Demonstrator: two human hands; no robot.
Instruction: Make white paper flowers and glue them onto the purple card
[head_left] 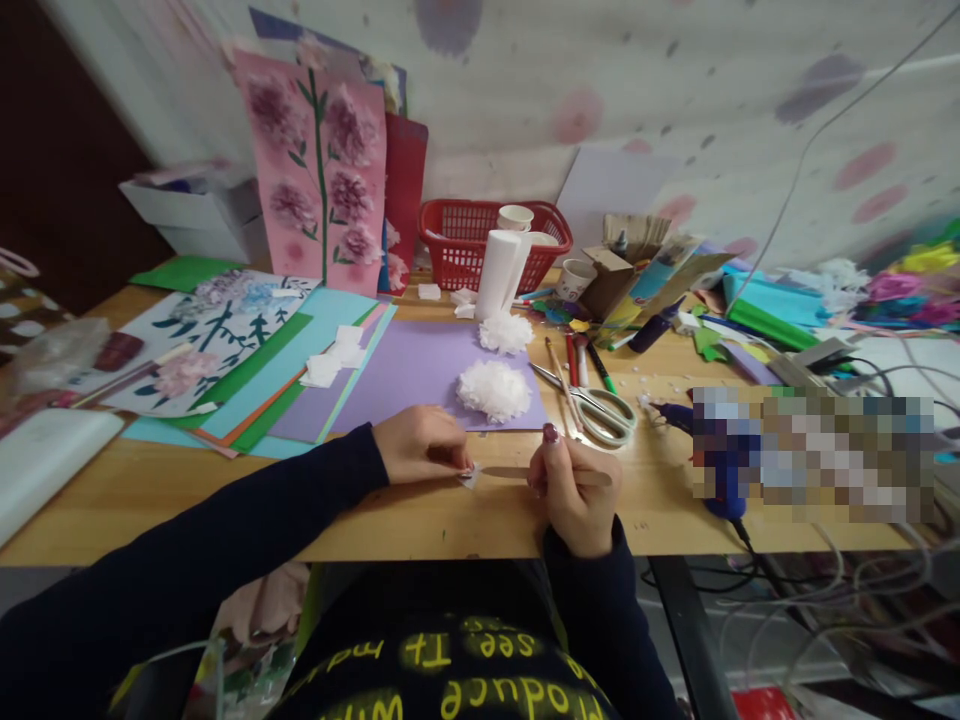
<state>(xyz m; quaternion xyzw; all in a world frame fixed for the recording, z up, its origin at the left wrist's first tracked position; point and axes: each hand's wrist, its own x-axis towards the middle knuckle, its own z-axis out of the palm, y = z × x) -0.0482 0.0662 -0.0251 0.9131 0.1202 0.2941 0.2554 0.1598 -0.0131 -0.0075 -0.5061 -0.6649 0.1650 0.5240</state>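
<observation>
Near the table's front edge, my left hand (426, 446) is closed, its fingertips pinching a small piece of thin white paper (470, 478). My right hand (581, 490) grips a flat wooden craft stick (504, 473), whose far end points left and lies close to the white paper. Whether stick and paper touch, I cannot tell. Just beyond my hands, two ruffled white paper flowers (495, 390) rest on a purple sheet (420, 365). Several white paper squares (335, 357) lie on coloured sheets to the left.
Scissors (609, 418) with pale handles lie beyond my right hand, beside pens and a brush. A blue glue gun (726, 485) stands at the right, its cable hanging over the edge. Behind are a red basket (456, 252), a white paper roll (496, 275) and a pink flower picture (300, 180).
</observation>
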